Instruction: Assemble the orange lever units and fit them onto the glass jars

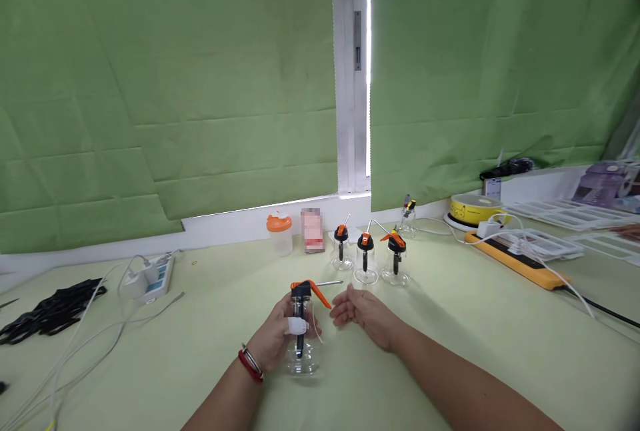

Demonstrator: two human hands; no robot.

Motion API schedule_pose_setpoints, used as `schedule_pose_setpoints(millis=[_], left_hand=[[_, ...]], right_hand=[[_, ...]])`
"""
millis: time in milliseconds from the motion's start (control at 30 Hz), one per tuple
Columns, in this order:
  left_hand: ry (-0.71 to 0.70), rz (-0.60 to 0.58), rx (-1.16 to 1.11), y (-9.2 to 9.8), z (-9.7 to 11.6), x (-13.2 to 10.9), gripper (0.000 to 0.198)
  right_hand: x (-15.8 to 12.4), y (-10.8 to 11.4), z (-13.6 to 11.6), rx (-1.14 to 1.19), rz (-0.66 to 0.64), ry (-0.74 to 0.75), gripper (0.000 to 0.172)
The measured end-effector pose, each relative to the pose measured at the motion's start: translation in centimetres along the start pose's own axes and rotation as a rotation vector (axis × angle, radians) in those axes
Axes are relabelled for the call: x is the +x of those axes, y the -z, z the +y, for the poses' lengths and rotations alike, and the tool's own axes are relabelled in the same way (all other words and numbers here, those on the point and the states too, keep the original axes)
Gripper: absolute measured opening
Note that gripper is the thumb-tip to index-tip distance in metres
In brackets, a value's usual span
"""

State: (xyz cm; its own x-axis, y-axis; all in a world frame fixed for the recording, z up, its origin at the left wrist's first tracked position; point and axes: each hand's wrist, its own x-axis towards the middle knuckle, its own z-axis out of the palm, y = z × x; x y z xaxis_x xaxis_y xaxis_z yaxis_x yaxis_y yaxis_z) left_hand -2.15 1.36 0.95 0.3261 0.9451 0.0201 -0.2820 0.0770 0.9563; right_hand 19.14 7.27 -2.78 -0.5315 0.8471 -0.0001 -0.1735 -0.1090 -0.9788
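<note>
My left hand (273, 337) is wrapped round a clear spray bottle (303, 365), which stands upright near the table's front middle. It has a black head, an orange lever angled down to the right, a thin metal spout pointing right and a dark tube inside. White tape or bandage covers one finger of that hand. Just right of the lever tip is my right hand (367, 316), fingers apart and slightly bent, holding nothing. Behind it stand three similar bottles, a left one (342, 261), a middle one (366, 274) and a right one (395, 275).
An orange-lidded cup (281, 241) and a pinkish box (313, 231) stand by the sill. Another bottle (408, 223) is farther back. An orange power strip (517, 261) and yellow round case (475, 211) lie right; black straps (50, 311) and a white power strip (161, 281) lie left.
</note>
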Motion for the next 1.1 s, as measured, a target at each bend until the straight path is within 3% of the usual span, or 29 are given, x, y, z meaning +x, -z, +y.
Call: schedule_pose_setpoints(millis=[100, 233, 367, 467, 667, 833, 967, 1100], left_hand=[[0.051, -0.074, -0.093, 0.1, -0.1, -0.1, 0.035], [0.081, -0.09, -0.106, -0.3, -0.4, -0.1, 0.039], [0.124, 0.088, -0.075, -0.3, -0.6, 0.2, 0.052], [0.14, 0.197, -0.032, 0.2, -0.9, 0.7, 0.048], [0.129, 0.263, -0.014, 1.5, -1.3, 1.4, 0.028], [0.078, 0.332, -0.003, 2.3, -1.2, 1.7, 0.026], [0.058, 0.348, -0.008, 2.9, -1.1, 1.9, 0.025], [0.054, 0.354, -0.003, 3.4, -1.0, 1.9, 0.024]], right_hand=[[0.8, 0.9, 0.4, 0.072, 0.146, -0.082, 0.052], [1.3, 1.2, 1.0, 0.039, 0.167, -0.064, 0.044], [1.3, 0.7, 1.3, -0.069, 0.183, -0.004, 0.033], [1.1, 0.4, 1.3, -0.127, 0.154, 0.032, 0.027], [2.4, -0.3, 1.4, -0.153, 0.228, -0.032, 0.031], [4.1, -0.7, 1.6, -0.108, 0.236, -0.002, 0.025], [5.0, -0.9, 1.3, -0.132, 0.214, -0.103, 0.029], [5.6, -1.3, 1.1, -0.144, 0.206, -0.139, 0.02]])
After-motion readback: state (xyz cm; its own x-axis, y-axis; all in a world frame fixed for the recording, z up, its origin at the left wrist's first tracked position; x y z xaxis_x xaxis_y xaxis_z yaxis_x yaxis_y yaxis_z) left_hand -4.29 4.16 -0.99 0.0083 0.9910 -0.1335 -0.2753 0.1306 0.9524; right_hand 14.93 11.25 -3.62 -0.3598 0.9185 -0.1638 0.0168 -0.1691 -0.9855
